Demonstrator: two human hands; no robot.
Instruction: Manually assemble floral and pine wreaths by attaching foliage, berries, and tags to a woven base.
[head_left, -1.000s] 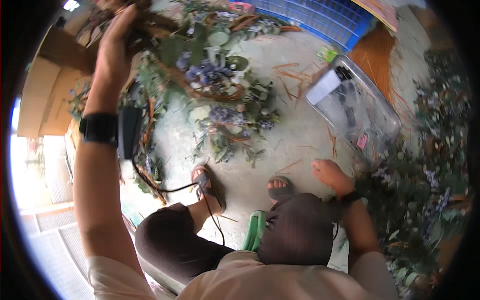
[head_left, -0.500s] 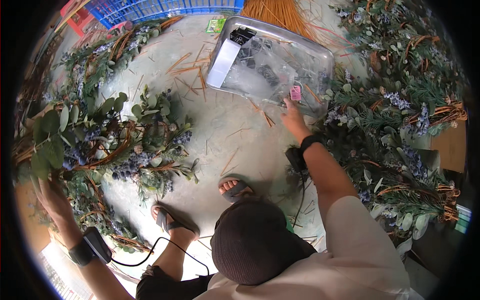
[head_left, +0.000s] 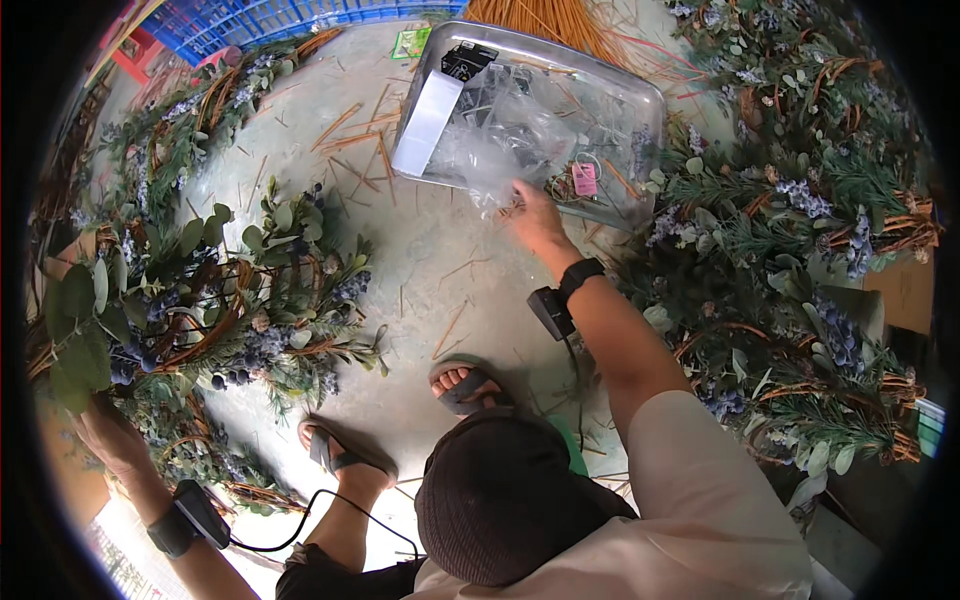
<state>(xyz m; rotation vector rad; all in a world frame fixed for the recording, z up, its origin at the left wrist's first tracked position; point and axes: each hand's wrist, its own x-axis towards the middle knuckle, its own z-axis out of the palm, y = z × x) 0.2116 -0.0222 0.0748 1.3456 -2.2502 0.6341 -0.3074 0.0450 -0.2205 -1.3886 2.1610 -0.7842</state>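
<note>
My right hand (head_left: 538, 222) is at the near edge of a metal tray (head_left: 640, 110), its fingers pinched on a crumpled clear plastic bag (head_left: 490, 165). The bag hangs partly over the tray's rim. In the tray lie a white box (head_left: 428, 125), a black card packet (head_left: 468, 62) and a pink tag (head_left: 584, 180). At the far left, my left hand (head_left: 112, 438) holds the edge of a wreath (head_left: 240, 310) with green leaves, blue berries and brown twigs. Large round leaves hide its fingertips.
More wreaths (head_left: 800, 200) are heaped along the right side, and another (head_left: 200, 120) lies at the upper left. A blue crate (head_left: 270, 25) and a bundle of brown sticks (head_left: 550, 25) stand beyond. Loose twigs (head_left: 340, 125) litter the floor. A cable (head_left: 290, 535) trails from my left wrist.
My right hand has moved left from beside the pink tag and has taken hold of the clear bag, drawing it toward the near rim. My left hand and the wreath's leafy end have dropped slightly.
</note>
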